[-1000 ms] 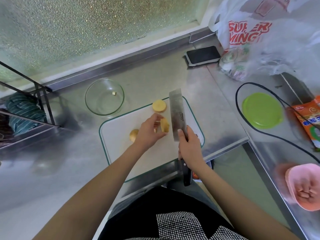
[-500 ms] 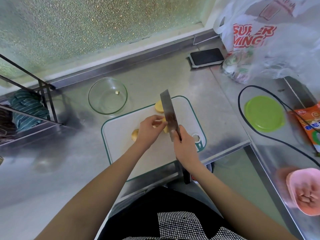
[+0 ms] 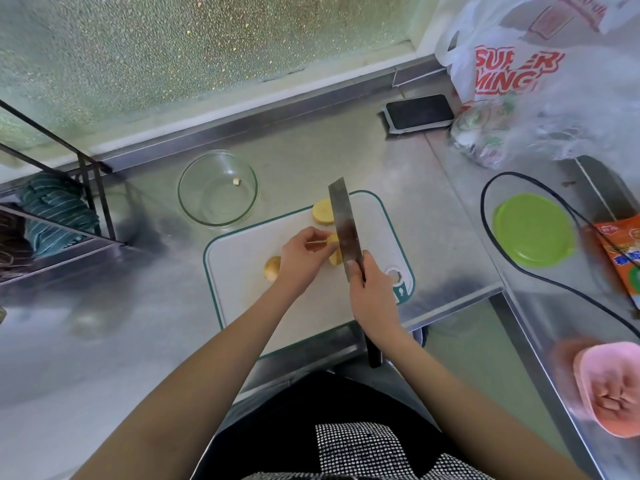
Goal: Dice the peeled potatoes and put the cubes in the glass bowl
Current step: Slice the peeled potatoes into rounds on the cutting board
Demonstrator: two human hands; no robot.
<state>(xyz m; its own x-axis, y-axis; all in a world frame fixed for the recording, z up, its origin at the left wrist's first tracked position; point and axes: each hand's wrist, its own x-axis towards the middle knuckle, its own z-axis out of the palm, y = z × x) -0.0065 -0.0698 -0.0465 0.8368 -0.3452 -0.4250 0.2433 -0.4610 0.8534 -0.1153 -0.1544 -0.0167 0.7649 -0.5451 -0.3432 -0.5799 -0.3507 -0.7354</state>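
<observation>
On the white cutting board (image 3: 242,265) my left hand (image 3: 301,258) pinches a yellow potato piece (image 3: 335,252) and holds it down. My right hand (image 3: 372,296) grips a cleaver (image 3: 344,226) by its black handle, the blade standing on edge against the right side of that piece. A second potato half (image 3: 322,211) lies at the board's far edge, partly behind the blade. A third piece (image 3: 272,268) rests left of my left hand. The glass bowl (image 3: 217,188) stands beyond the board's left corner with one small cube (image 3: 236,181) inside.
A black wire rack with a striped cloth (image 3: 55,209) stands at the left. At the right are a phone (image 3: 419,112), plastic bags (image 3: 519,81), a green lid (image 3: 533,230) ringed by a black cable, an orange packet (image 3: 623,254) and a pink cloth (image 3: 609,386).
The cleaver has tilted from flat-side-up to edge-down and moved left against the potato piece under my left hand. My left hand has stayed on that piece.
</observation>
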